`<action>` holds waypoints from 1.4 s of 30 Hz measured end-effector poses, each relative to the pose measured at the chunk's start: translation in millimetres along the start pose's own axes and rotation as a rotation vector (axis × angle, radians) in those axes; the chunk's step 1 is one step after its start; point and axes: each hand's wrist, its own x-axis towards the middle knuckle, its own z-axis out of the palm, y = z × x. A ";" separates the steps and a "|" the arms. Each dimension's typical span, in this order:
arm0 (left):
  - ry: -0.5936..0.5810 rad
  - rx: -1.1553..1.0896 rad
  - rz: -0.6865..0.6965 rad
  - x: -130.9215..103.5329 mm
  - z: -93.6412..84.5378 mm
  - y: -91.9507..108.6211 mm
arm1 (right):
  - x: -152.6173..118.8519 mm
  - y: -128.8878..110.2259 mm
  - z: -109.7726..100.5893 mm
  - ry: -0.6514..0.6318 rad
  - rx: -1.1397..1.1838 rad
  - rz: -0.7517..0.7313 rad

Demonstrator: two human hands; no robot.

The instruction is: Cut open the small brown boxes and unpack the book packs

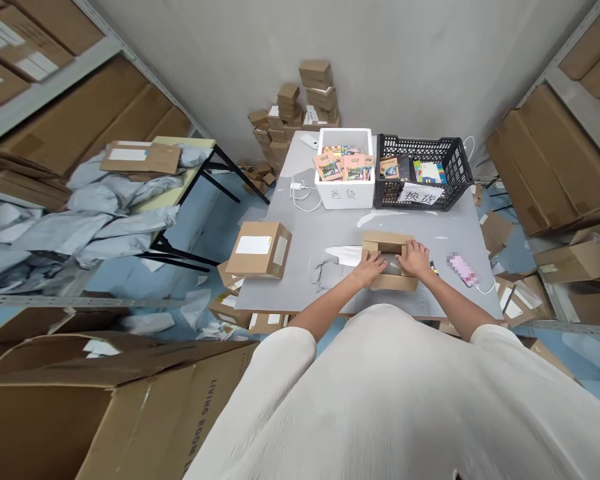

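Note:
A small cardboard box [394, 283] lies on the grey table with its long flaps folded out at the far and near sides. Something pale and see-through shows inside it, too unclear to name. My left hand [371, 269] grips the box's left side, its fingertips reaching over the opening. On the opposite side, my right hand [415, 258] is closed over the right wall. A grey plastic mailer [333, 272] and a white sheet [344, 255] lie just left of the box. Beside my right hand, a small black and yellow object [433, 267] is partly hidden.
A closed carton [258, 249] sits on the table [300, 293] at left. Behind are a white foam bin [347, 196] with booklets and a black crate [420, 147]. A pink phone [461, 268] lies at right. A large open carton [180, 407] stands left of me.

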 end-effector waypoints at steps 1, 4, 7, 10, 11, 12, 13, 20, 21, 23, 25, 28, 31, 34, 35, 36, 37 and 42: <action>-0.008 0.006 -0.004 0.9 -0.3 0.1 | 0.1 -1.5 -0.2 -0.006 -0.009 0.008; 0.017 0.027 -0.052 -9.9 -2.5 -4.7 | 0.2 -0.7 -4.5 -0.040 -0.005 0.042; 0.097 0.010 -0.125 -32.2 -4.5 -14.0 | -2.3 6.1 -9.6 -0.074 0.047 0.068; 0.112 -0.011 -0.117 -43.4 -4.2 -20.0 | -4.9 12.7 -10.6 -0.064 0.095 0.059; 0.100 -0.013 -0.087 -41.7 -3.7 -20.6 | -4.8 13.9 -10.1 -0.055 0.107 0.056; 0.084 -0.015 -0.049 -37.2 -3.1 -20.4 | -4.2 14.6 -9.5 -0.047 0.118 0.057; 0.064 -0.017 -0.011 -30.4 -2.4 -19.7 | -2.9 15.0 -9.0 -0.039 0.131 0.060; -0.036 -0.025 0.004 9.8 -6.9 -13.1 | -3.1 26.0 -19.5 -0.017 0.323 0.061; -0.038 -0.001 0.014 6.8 -9.6 -13.0 | -7.5 30.1 -22.3 -0.003 0.371 0.063; -0.020 0.046 0.037 -5.9 -15.7 -13.1 | -18.9 39.4 -27.0 0.054 0.456 0.079; 0.045 0.044 0.015 -23.7 -21.2 -13.1 | -31.4 49.2 -29.7 0.124 0.496 0.118; 0.138 0.059 -0.074 -48.8 -25.4 -12.7 | -45.9 62.7 -28.6 0.176 0.490 0.205; 0.211 0.060 -0.225 -62.5 -24.1 -13.3 | -53.1 74.2 -21.6 0.194 0.467 0.262; 0.179 0.034 -0.310 -63.1 -22.0 -17.3 | -55.4 82.6 -11.3 0.219 0.408 0.271; 0.136 0.018 -0.317 -61.0 -22.0 -19.7 | -55.4 84.5 -8.0 0.228 0.374 0.269; 0.085 0.001 -0.318 -58.0 -22.6 -22.5 | -55.2 85.9 -5.1 0.236 0.340 0.267; 0.033 -0.016 -0.315 -54.3 -23.7 -25.7 | -54.6 86.6 -2.7 0.238 0.313 0.264; -0.116 -0.054 -0.261 -29.7 -35.0 -45.2 | -50.0 82.3 3.8 0.159 0.348 0.183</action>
